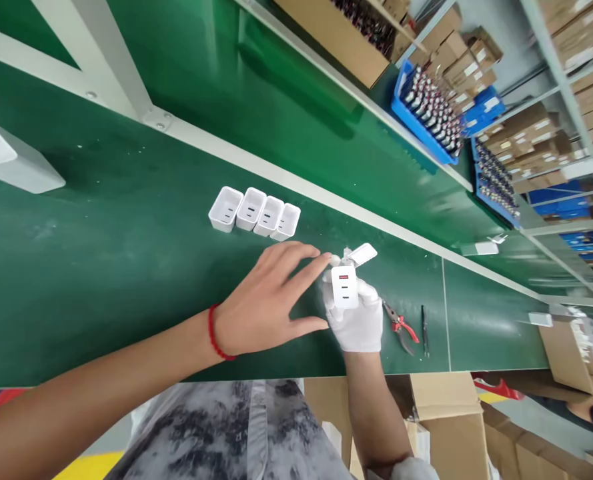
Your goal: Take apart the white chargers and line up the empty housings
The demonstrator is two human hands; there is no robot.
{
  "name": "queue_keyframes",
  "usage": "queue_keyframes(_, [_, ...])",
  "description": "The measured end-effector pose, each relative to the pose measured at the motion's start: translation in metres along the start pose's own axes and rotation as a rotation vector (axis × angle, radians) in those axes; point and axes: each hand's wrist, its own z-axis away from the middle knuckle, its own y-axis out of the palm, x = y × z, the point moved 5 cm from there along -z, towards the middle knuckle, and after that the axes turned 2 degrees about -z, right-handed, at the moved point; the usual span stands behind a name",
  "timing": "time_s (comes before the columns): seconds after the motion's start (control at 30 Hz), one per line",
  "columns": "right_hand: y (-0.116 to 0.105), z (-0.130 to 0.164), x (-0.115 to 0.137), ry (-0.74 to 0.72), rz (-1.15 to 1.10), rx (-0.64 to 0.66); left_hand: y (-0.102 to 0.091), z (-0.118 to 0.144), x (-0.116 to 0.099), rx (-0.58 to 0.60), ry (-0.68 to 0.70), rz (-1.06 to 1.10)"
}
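I've got the charger (pixel 345 288) in my right hand (pixel 355 322), gloved fingers wrapped round it, ports facing me, over the tabletop (pixel 126 280). My left hand (pixel 269 300) is wide open, nothing in its grip; whether a fingertip touches the glove, I can't tell. Four shells (pixel 251 219) line up beyond. Looks like a handling step; next calls for a light left-hand pinch on the charger's side.

Cardboard boxes (pixel 581 37) sit stacked on metal shelving (pixel 547 53).
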Motion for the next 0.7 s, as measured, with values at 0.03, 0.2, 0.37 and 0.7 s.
queue_keyframes(0.03, [0.001, 0.0, 0.003, 0.021, -0.033, 0.006, -0.006, 0.0, 0.003, -0.009, -0.012, -0.021])
queue_keyframes(0.2, [0.007, -0.002, 0.01, 0.058, -0.173, 0.097, -0.028, -0.001, 0.037, -0.1, -0.077, -0.191])
queue_keyframes(0.37, [0.007, -0.007, 0.007, 0.142, -0.186, 0.126, -0.039, 0.004, 0.08, -0.044, -0.222, -0.312])
queue_keyframes(0.7, [-0.006, -0.061, 0.071, -0.501, 0.681, -0.183, -0.044, 0.011, 0.101, 0.032, -0.239, -0.252])
